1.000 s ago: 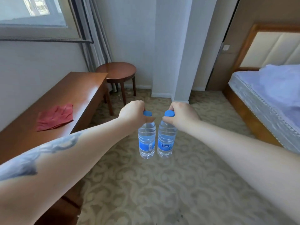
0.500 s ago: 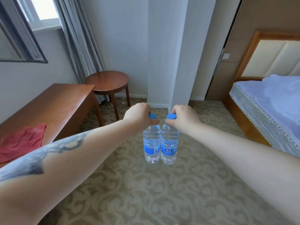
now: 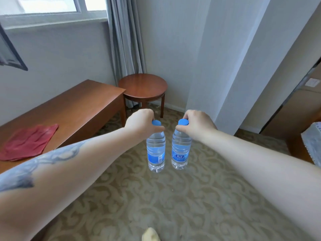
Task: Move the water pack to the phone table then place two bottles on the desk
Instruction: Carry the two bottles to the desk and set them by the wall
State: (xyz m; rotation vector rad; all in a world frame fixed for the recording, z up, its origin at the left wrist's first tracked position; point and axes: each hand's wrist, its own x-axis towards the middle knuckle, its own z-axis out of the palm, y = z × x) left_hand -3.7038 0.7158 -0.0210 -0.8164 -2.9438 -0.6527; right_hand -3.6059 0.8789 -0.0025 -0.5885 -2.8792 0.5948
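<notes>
1. At the far left, a red cloth (image 3: 28, 143) is seen lying flat on the wooden desk (image 3: 73, 108), which is set along the wall below the window.
2. A round side table (image 3: 143, 87) is placed just beyond the desk's far end, in the corner by the curtain (image 3: 125, 37).
3. The left hand (image 3: 140, 124) is held out over the patterned carpet (image 3: 173, 202), its fingers closed round the neck of the left bottle (image 3: 155, 152) just under the blue cap.
4. That bottle is carried upright in the air, off the desk's near edge and not touching it.
5. The right bottle (image 3: 180, 150) is hung beside it, upright, with a narrow gap between the two.
6. The right hand (image 3: 198, 124) is clamped on this bottle's neck in the same way, fingers wrapped below the cap.
7. At the far right edge, a corner of a bed (image 3: 312, 141) is visible.
</notes>
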